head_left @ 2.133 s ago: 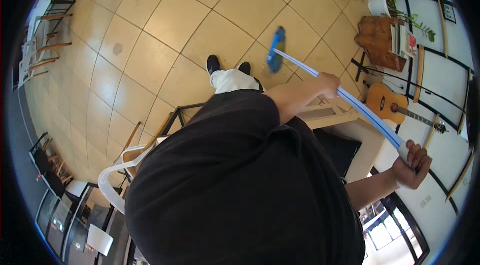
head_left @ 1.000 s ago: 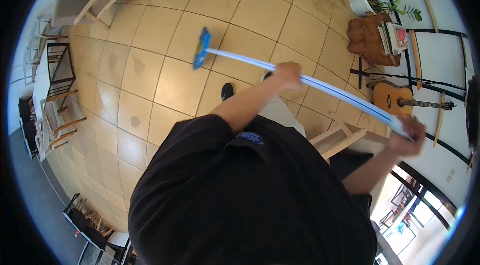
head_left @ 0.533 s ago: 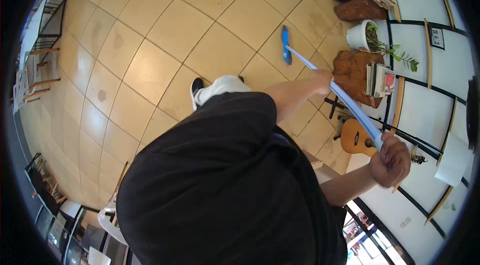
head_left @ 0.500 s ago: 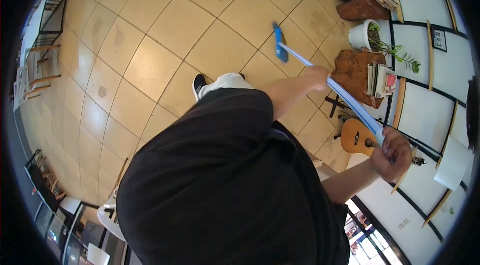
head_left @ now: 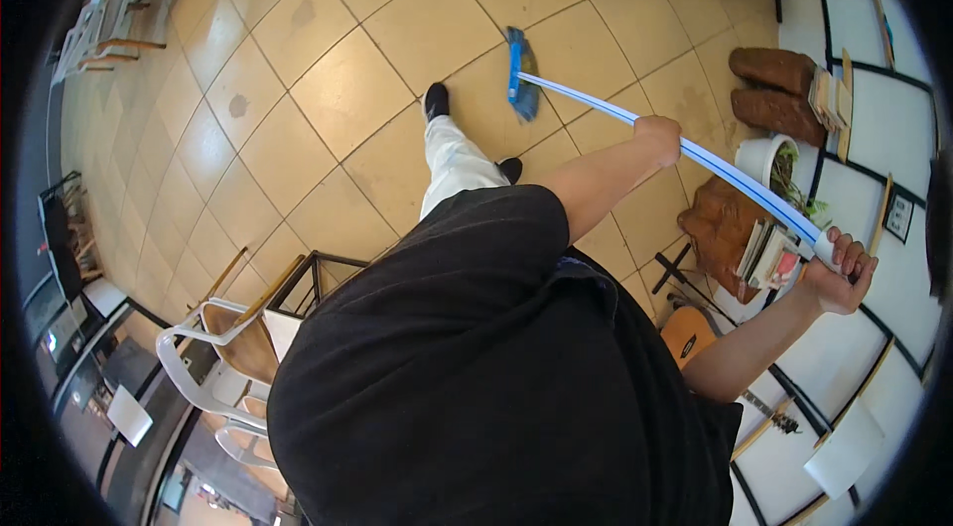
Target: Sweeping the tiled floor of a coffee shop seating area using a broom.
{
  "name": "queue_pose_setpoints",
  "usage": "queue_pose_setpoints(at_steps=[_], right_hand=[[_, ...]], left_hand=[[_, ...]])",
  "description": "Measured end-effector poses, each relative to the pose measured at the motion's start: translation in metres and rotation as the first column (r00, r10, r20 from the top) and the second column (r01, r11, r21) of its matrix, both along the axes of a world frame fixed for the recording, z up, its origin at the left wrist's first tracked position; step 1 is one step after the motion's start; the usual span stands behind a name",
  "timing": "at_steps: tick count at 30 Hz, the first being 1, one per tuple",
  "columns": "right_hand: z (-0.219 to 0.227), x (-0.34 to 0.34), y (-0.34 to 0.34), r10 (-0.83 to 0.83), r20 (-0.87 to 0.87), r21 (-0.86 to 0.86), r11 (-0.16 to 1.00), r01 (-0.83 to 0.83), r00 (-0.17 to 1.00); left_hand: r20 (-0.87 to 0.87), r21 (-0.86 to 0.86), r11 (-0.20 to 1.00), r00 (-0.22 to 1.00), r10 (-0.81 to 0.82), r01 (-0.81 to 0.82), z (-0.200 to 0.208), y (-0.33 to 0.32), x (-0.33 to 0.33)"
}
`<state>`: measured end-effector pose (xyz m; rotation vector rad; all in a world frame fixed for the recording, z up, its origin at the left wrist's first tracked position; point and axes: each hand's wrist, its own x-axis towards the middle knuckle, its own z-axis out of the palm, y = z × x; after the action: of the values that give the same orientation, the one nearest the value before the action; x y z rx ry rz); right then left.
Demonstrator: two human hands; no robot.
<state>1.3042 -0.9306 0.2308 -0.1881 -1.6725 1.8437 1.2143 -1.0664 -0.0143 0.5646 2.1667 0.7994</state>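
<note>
A long broom slants across the view, its pale handle [head_left: 740,177] marked with a blue stripe. Its blue head [head_left: 515,69] rests with the bristles against the tiled floor [head_left: 397,40]. Around the middle of the handle, my left hand [head_left: 657,141] is closed. My right hand [head_left: 840,271] grips the handle's upper end, fingers curled round it. My foot in a black shoe [head_left: 436,101] is set forward, to the left of the broom head; my other shoe [head_left: 510,169] shows partly beside my white trouser leg.
Along the right wall stand brown wooden stumps [head_left: 730,228], books [head_left: 764,253], a white plant pot [head_left: 762,159] and a guitar [head_left: 687,335] partly behind my arm. White chairs [head_left: 233,332] stand at lower left, near a black-framed table. More furniture lines the upper left.
The broom head has shifted left in view, and the handle lies flatter. One foot has stepped forward. The whole view has turned, bringing the chairs at lower left into sight.
</note>
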Motion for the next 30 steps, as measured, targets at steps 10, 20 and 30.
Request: queue_pose_setpoints(at_steps=[10,20,30], right_hand=[[-0.110,-0.154,-0.152,0.009,0.114,-0.360,0.932,0.033,0.993],[-0.171,-0.193,-0.284,0.208,0.127,-0.417,0.898,-0.138,0.970],[-0.066,-0.134,-0.048,-0.306,0.200,0.312,0.920,0.235,0.931]], left_hand=[[-0.261,-0.167,0.913,0.909,0.324,-0.373,-0.101,-0.202,-0.116],[-0.196,-0.511,0.813,0.959,0.204,-0.278,-0.123,-0.387,-0.179],[-0.121,-0.316,0.936,0.972,-0.201,0.154,-0.024,-0.111,-0.161]])
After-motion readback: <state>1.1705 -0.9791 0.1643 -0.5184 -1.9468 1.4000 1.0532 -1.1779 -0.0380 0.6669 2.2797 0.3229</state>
